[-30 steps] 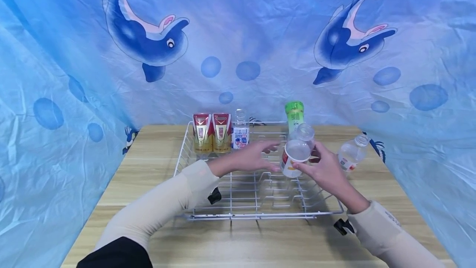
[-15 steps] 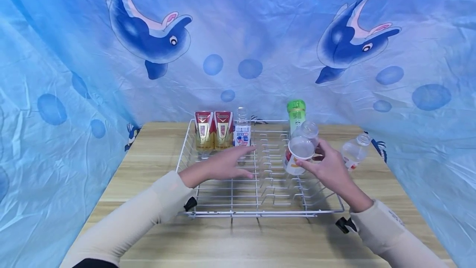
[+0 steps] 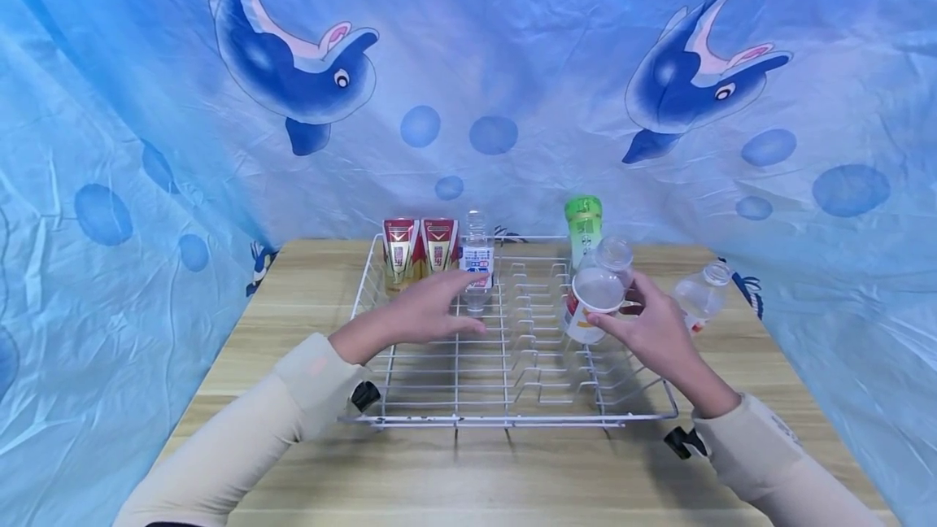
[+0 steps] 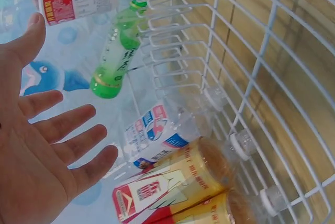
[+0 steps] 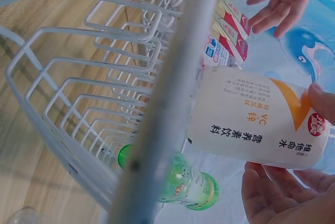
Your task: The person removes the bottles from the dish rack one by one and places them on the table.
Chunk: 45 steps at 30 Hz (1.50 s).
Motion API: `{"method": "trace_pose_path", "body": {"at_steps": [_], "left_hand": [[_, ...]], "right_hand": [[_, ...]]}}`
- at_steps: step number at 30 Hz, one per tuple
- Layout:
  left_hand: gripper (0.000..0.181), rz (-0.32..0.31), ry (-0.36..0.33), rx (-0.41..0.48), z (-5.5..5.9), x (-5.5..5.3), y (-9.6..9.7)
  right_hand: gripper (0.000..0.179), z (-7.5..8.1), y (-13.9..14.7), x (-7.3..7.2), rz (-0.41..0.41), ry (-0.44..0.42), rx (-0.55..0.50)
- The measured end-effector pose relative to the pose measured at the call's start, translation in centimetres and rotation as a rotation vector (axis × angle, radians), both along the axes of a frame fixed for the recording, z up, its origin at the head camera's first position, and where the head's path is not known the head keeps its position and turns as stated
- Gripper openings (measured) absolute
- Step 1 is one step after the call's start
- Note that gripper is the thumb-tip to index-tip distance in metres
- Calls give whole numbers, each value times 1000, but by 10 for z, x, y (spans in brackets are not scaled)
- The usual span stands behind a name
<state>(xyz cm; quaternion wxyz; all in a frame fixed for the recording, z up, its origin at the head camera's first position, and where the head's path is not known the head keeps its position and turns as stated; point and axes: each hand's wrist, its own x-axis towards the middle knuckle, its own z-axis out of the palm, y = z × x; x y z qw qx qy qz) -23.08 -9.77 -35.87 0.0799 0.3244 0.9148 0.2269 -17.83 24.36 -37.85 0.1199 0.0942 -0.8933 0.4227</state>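
White wire rack across the middle of the frame, on a wooden bench. Right of centre, above the rack, a white-label bottle, tilted, gripped between thumb and fingers of the right hand. Left of centre, the left hand, fingers loosely extended, near a blue-label bottle. Just beyond, two red-gold bottles side by side. Past the white-label bottle, a green bottle; farther right, a clear bottle. Across the top, a blue dolphin sheet.
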Motion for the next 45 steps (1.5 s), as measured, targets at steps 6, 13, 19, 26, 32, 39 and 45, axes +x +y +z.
{"method": "trace_pose_path", "body": {"at_steps": [6,13,19,26,32,39,45], "left_hand": [[86,30,16,-14,8,7,-16],[92,114,4,-27,9,17,-45],[95,165,-16,0,6,26,-62],[94,191,-1,19,1,35,-75],[93,200,1,29,-6,41,-87],[92,234,39,-1,-15,48,-99],[93,264,60,-23,-21,53,-108]], "right_hand": [[73,1,2,-1,2,24,-7],[72,5,8,2,-11,45,14],[72,6,15,5,-19,47,24],[71,7,20,11,-26,47,5],[69,6,22,13,-21,66,-7],[67,8,31,19,-57,68,-1],[67,6,40,23,-82,75,-2]]}}
